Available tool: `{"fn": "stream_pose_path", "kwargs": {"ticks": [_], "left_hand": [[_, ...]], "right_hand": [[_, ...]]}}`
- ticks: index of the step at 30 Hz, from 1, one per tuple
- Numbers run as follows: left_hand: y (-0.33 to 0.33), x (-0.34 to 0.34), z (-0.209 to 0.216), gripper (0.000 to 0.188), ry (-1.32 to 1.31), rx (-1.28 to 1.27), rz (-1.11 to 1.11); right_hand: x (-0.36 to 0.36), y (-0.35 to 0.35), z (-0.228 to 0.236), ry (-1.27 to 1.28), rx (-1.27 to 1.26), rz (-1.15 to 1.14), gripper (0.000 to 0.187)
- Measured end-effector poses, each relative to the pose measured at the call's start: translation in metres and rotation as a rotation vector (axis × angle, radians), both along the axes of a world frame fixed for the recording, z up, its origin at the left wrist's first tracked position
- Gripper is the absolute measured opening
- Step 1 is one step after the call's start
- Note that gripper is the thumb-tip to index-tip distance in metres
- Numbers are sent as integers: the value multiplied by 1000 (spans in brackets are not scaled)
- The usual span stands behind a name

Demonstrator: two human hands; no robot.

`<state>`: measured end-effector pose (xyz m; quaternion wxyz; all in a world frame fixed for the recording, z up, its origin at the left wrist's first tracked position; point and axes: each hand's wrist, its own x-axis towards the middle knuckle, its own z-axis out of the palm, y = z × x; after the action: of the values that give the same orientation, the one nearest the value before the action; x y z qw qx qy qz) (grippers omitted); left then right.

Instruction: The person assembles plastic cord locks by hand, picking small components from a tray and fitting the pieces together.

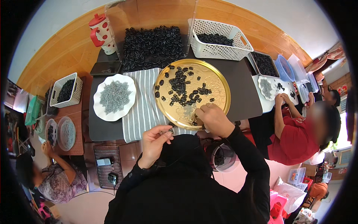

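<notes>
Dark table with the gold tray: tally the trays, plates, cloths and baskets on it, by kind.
Gold tray: 1
White plate: 1
Striped cloth: 1
White basket: 1
Total: 4, leaving out the heaped black pieces, which are too crowded to count.

wood-toned wall, pale pink floor

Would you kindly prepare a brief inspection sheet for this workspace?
Surface: dark table, striped cloth partly under the gold tray.
Work items: black pieces on the tray; grey pieces on the white plate.
Clutter: red-lidded tumbler, back left.
Hands: left hand pinches a small piece; right hand over the tray's near edge, grip unclear.
Cables: dark cord on the floor, left.
Surroundings: co-workers seated at both sides.
</notes>
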<state>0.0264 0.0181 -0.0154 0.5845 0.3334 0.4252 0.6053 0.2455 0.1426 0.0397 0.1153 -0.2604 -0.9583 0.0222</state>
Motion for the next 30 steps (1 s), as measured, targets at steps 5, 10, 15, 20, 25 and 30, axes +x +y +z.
{"fn": "stream_pose_path", "kwargs": {"ticks": [5, 10, 15, 20, 25, 30], "left_hand": [[0, 0, -3, 20, -20, 2, -15], [0, -1, 0, 20, -23, 7, -6], [1, -1, 0, 20, -47, 19, 1], [1, 2, 2, 20, -34, 28, -5], [0, 0, -3, 20, -47, 40, -12], [1, 4, 8, 19, -74, 56, -15]], "right_hand": [[11, 3, -11, 69, -29, -53, 11], [12, 5, -16, 44, -26, -113, 12], [6, -6, -5, -133, 172, -187, 12], [4, -5, -10, -217, 176, -144, 15], [13, 7, -12, -19, 102, -144, 11], [-6, -34, 11, 800, -820, -324, 7]]}}
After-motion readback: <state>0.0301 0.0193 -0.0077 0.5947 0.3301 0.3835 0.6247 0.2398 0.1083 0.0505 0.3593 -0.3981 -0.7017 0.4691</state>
